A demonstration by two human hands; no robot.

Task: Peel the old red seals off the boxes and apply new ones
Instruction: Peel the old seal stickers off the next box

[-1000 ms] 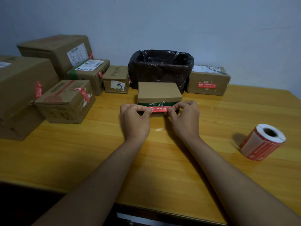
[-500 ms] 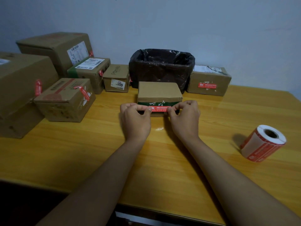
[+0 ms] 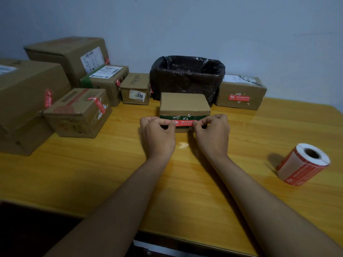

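Observation:
A small cardboard box (image 3: 183, 103) with a green band stands at the middle of the wooden table (image 3: 92, 164). A red seal (image 3: 183, 122) lies across its front face. My left hand (image 3: 157, 136) pinches the seal's left end and my right hand (image 3: 212, 135) pinches its right end, fingers curled against the box front. A roll of red seals (image 3: 302, 164) lies on its side at the right.
A bin lined with a black bag (image 3: 187, 76) stands behind the box. A sealed box (image 3: 240, 93) sits right of it. Several cardboard boxes with red seals crowd the left side, the nearest (image 3: 78, 112) by my left hand. A white scrap (image 3: 183, 145) lies between my wrists.
Both hands stay on the ends of the red seal at the box front. Only the camera view has shifted slightly.

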